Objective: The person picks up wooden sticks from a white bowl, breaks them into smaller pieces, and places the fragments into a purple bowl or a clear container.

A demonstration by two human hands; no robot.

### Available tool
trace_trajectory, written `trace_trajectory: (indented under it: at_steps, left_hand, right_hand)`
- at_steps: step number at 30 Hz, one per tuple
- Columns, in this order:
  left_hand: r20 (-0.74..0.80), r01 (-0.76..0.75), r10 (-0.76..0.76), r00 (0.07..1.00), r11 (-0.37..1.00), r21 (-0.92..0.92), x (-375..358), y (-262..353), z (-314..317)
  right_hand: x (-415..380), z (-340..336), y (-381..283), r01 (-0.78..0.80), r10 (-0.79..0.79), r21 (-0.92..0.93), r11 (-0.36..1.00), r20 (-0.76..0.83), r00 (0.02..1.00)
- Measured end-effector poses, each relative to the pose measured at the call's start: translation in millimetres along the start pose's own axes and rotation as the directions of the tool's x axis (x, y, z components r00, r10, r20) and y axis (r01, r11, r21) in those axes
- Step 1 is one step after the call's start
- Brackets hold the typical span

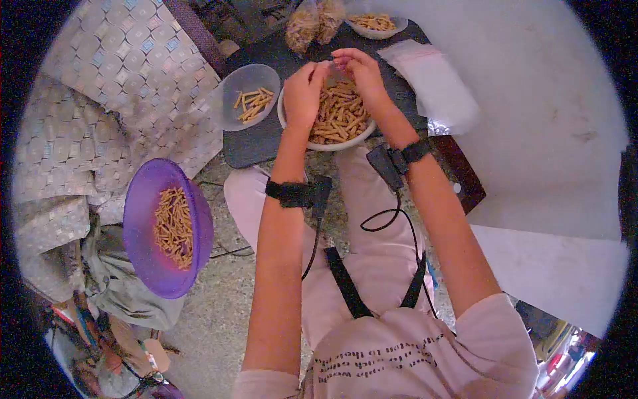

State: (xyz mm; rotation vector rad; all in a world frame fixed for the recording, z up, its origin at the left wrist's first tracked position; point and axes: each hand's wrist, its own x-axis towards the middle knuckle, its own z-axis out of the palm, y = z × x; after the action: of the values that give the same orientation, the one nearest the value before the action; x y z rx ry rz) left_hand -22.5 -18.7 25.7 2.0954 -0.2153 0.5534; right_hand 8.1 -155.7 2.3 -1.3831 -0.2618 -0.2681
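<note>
"White bowl (342,147) — where do we see it?"
"On our dark tabletop (256,150), brown sticks (339,123) heaped inside. Our left hand (303,95) and right hand (364,76) are close together over it, fingers curled; we cannot tell what either grips."
"And nearby?"
"Clear bowl (230,85) just left, fewer sticks inside. Purple basin (141,223) lower left."

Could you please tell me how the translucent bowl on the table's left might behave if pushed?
The translucent bowl would probably move easily, holding only a few sticks. It could tip, since it seems to overhang the edge of the table.
</note>
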Motion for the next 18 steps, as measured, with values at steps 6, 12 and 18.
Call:
trace_trajectory:
  at_steps: [6, 12, 18]
  left_hand:
    - [-0.056, 0.147, -0.219, 0.974, 0.803, -0.578, 7, -8, -10]
    - [-0.04, 0.16, -0.241, 0.97, 0.752, -0.639, 8, -10, -12]
    - [-0.031, 0.168, -0.24, 0.97, 0.758, -0.63, 9, -14, -9]
  right_hand:
    - [-2, 10, 10, 0.029, 0.038, -0.382, 0.924, 0.166, 0.985]
    - [-10, 14, -17, 0.129, -0.04, -0.309, 0.942, 0.278, 0.96]
    - [-14, 14, -28, 0.099, -0.059, -0.193, 0.976, 0.205, 0.977]
